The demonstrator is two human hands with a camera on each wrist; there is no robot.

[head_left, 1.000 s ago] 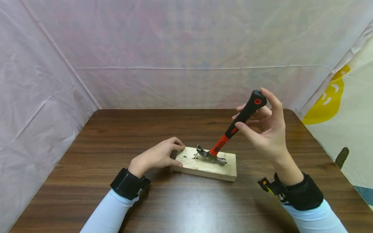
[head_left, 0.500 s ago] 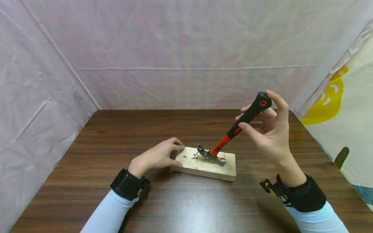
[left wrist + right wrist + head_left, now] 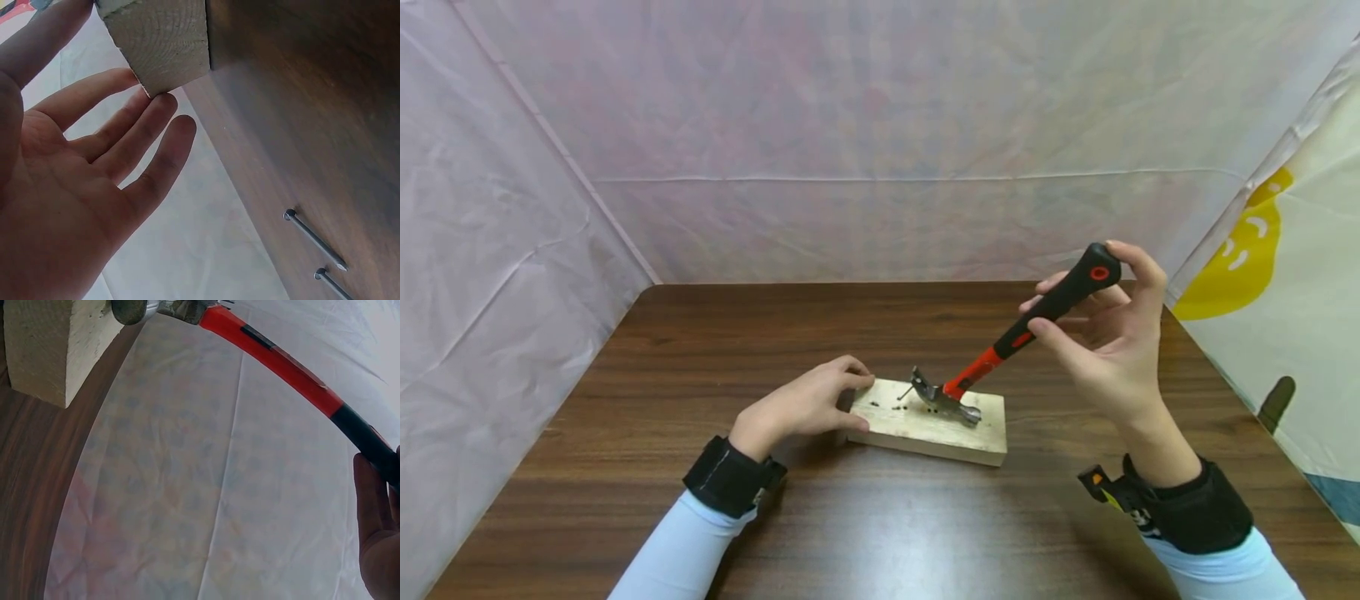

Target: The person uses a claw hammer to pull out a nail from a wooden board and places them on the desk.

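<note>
A claw hammer [image 3: 976, 372] with a red and black handle slants up to the right, its head resting on a pale wooden block [image 3: 925, 441]. My right hand [image 3: 1112, 354] holds the black grip between thumb and fingers, near the handle's end. A thin nail [image 3: 906, 393] stands tilted out of the block's top, its upper end at the hammer's claw. Several small dark holes or marks dot the wood. My left hand [image 3: 808, 400] grips the block's left end, thumb at the near edge and fingers at the far edge. The right wrist view shows the hammer's striking face [image 3: 129, 309] beside the block.
Two loose nails, one of them whole in view [image 3: 314, 239], lie on the brown wooden table [image 3: 662, 467], seen in the left wrist view. A pale curtain [image 3: 880, 225] hangs behind the table, and another cloth with a yellow print [image 3: 1232, 258] hangs at the right.
My right hand has swung the hammer's handle to the right and slightly down. The claw has tipped up a little, and the nail leans more. My left hand stays at the block.
</note>
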